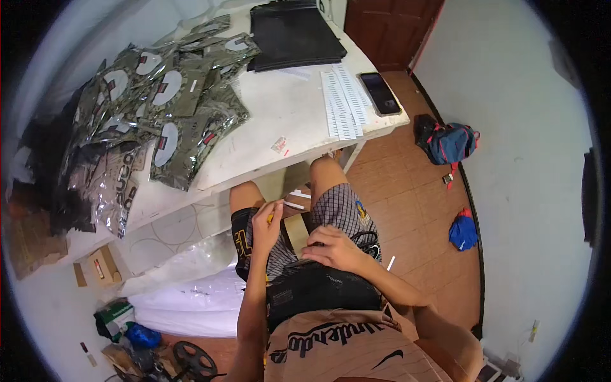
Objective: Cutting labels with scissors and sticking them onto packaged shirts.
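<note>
I sit with my knees under the front edge of a white table. My left hand is closed over my lap, a small yellow object showing between its fingers. Just beyond it is a thin white strip. Opposite, my right hand has bent fingers close to a black mesh fabric across my lap; what they hold, if anything, is hidden. A flat beige piece shows between my thighs, between the two hands.
Clear-bagged camouflage garments pile up on the table's left. Farther back lies a stack of black sheets. Label strips and a phone rest at the right. A backpack and a blue bundle sit by the wall.
</note>
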A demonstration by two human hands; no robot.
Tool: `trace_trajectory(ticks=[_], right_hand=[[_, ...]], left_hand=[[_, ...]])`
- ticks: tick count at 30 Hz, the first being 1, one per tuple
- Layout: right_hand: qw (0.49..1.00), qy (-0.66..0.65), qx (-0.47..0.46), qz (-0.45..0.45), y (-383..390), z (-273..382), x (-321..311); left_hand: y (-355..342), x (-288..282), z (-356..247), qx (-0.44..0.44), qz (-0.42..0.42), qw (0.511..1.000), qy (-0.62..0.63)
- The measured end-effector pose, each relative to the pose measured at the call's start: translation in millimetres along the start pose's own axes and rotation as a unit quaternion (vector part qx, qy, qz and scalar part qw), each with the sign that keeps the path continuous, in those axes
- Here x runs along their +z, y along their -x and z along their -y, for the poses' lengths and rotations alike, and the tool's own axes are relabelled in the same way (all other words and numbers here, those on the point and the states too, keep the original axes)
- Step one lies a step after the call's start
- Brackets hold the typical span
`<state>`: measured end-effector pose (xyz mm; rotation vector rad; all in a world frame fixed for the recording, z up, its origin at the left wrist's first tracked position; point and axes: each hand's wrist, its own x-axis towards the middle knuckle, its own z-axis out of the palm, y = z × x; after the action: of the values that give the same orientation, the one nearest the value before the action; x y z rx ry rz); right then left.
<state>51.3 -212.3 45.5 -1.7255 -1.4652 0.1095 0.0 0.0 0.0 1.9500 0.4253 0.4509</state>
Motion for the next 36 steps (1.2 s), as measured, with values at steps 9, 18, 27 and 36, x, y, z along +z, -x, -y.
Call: trace_trajectory(ticks=[9,18,27,36], right_hand=[[0.995,0.088,-0.048,0.027,5,8,-9],[0.995,0.094,0.001,0.018,15,16,-29],[0.95,0.099,0.286,0.084,71,26,-57],[0.94,0.066,0.315,0.109,92,39,-61]], left_hand=[[3,3,7,0.031,-0.012,0.999,0.028],[-66,17,-42,0.105,0.017,0.994,-0.035],[-267,112,-65,0.251,0.02,0.959,-0.132],[-322,159,-76,0.077,0.16,0.953,-0.248]])
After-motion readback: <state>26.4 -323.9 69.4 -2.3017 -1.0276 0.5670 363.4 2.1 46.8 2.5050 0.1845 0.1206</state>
